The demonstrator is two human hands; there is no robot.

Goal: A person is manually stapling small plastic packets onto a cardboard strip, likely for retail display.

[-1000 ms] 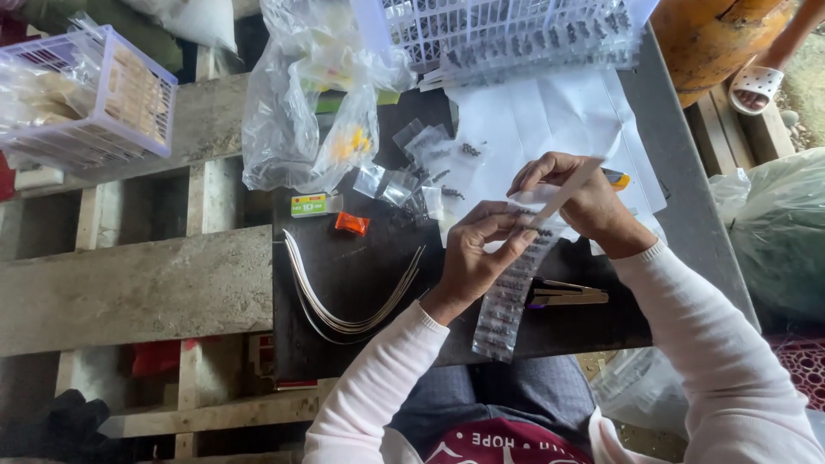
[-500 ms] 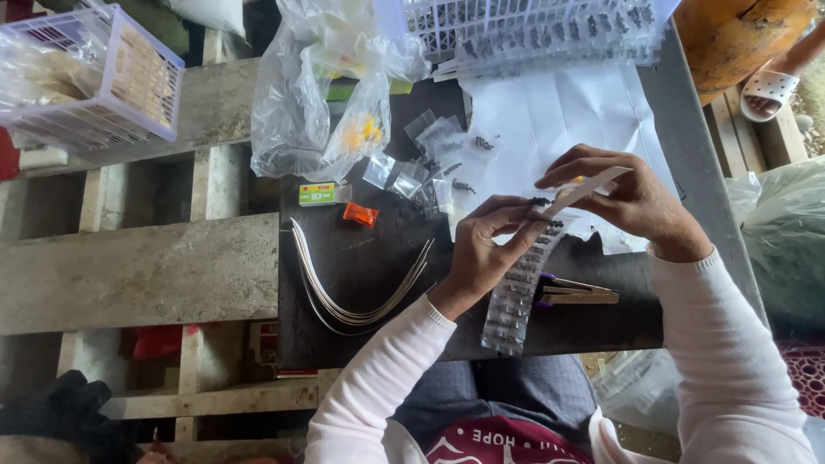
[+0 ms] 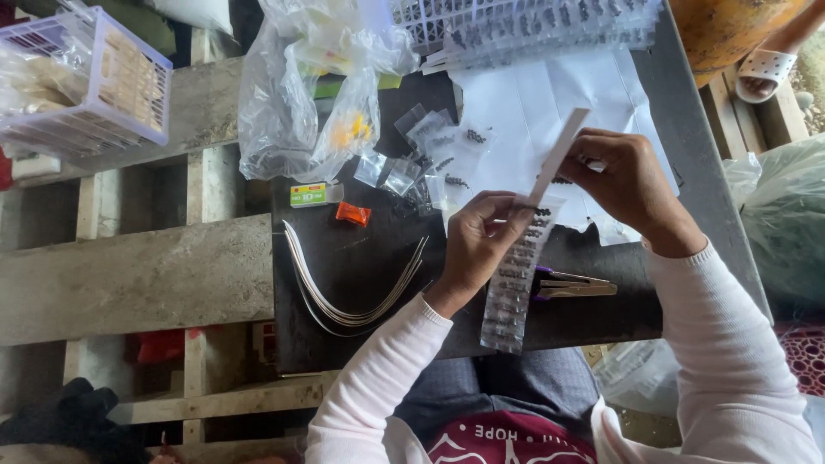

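Over the dark bench (image 3: 361,266), the left hand (image 3: 477,245) pinches the top of a clear strip (image 3: 514,283) of small dark pieces. The right hand (image 3: 627,185) grips a white strip (image 3: 559,155), tilted. Nearby lie curved wires (image 3: 344,301), small bags (image 3: 421,163), an orange piece (image 3: 353,213) and a clip (image 3: 571,285). A basket (image 3: 77,82) is cut off at the top left; the strip's pieces are too small to identify.

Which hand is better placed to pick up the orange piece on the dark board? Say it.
Left. The left hand is nearer the orange piece; the right hand pinches a white strip farther away.
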